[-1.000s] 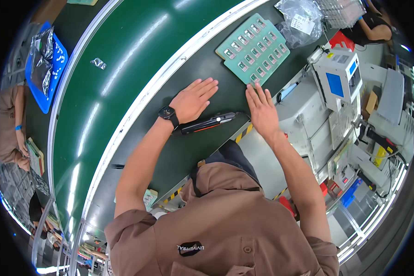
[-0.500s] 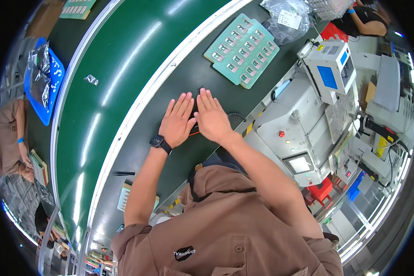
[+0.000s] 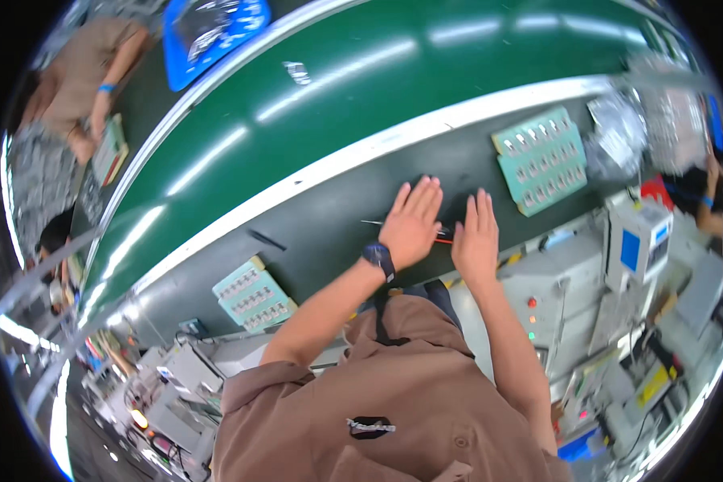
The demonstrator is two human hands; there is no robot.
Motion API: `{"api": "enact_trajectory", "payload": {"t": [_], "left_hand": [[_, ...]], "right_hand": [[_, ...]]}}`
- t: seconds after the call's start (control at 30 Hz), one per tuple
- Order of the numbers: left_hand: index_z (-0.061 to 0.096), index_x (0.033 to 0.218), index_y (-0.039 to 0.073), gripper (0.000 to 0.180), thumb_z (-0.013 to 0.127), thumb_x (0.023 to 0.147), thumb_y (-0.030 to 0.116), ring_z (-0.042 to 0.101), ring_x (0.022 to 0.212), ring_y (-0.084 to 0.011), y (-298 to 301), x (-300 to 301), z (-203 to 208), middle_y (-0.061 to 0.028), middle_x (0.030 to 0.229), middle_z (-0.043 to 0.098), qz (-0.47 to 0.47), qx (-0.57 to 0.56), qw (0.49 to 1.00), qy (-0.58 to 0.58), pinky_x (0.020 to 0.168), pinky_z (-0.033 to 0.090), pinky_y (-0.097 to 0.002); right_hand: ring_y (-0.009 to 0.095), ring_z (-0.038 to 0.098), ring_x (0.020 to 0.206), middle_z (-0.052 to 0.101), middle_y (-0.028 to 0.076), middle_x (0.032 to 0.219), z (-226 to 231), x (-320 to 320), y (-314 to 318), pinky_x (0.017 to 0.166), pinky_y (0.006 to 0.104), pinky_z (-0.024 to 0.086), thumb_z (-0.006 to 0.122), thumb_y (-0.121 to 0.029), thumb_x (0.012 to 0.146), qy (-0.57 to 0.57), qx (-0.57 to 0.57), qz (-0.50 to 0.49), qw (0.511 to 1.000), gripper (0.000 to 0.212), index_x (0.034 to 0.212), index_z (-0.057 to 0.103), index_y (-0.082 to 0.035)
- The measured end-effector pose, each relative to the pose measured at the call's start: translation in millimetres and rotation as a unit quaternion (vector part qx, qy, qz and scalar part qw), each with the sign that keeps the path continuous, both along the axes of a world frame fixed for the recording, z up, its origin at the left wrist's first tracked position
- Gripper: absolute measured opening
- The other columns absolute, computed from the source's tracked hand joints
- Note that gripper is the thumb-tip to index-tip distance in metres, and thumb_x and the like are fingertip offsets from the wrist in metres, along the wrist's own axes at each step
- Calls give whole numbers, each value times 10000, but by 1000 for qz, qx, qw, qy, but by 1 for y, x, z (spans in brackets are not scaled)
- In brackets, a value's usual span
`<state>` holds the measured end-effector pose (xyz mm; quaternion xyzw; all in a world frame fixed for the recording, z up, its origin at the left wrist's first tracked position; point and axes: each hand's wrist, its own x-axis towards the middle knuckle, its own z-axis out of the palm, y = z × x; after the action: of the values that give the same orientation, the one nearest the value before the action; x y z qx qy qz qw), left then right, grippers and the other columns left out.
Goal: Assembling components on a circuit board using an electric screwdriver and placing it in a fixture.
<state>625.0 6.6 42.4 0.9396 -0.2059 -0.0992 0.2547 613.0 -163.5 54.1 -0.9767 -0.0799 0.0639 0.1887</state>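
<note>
My left hand (image 3: 411,229), with a dark watch on its wrist, lies palm down with fingers stretched over the dark worktop (image 3: 341,210). Beside it my right hand (image 3: 475,245) is also flat and empty, a small gap between the two. In that gap shows a black and red handle (image 3: 444,234); a thin tip pokes out left of my left hand, perhaps part of the same tool. Farther left lies a slim black tool (image 3: 267,240). Green trays with rows of small parts sit on both sides, one tray (image 3: 527,183) to the right and another tray (image 3: 231,303) to the left.
A green conveyor belt (image 3: 353,96) runs behind a white rail (image 3: 361,153), carrying a small silvery packet (image 3: 297,73). Clear plastic bags (image 3: 616,132) lie past the right tray. White machines (image 3: 636,241) stand at right. Across the belt, a co-worker (image 3: 96,64) handles a tray near a blue bin (image 3: 177,66).
The view has swung round, bringing the left tray fully into sight. My hands have moved apart, uncovering more of the black and red handle between them.
</note>
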Motion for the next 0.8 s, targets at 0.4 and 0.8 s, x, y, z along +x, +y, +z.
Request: {"api": "enact_trajectory", "payload": {"t": [0.4,0.8], "left_hand": [[343,1433,41,694,567,777,59,228,1350,-533,108,-128,3,-364,1465,201,451,42,890,-44,1105,249,-541],[547,1185,-54,449,595,766,101,466,1133,-369,150,-144,-34,-186,1297,475,593,131,794,-24,899,434,-466]], "right_hand": [[319,474,1107,506,118,1139,-7,-17,-43,1022,462,356,658,-78,784,21,-88,167,982,477,1239,515,-68],[351,440,1233,460,159,1325,-21,-14,-81,1050,451,343,660,-41,773,-32,-155,95,983,667,1381,388,-17]]}}
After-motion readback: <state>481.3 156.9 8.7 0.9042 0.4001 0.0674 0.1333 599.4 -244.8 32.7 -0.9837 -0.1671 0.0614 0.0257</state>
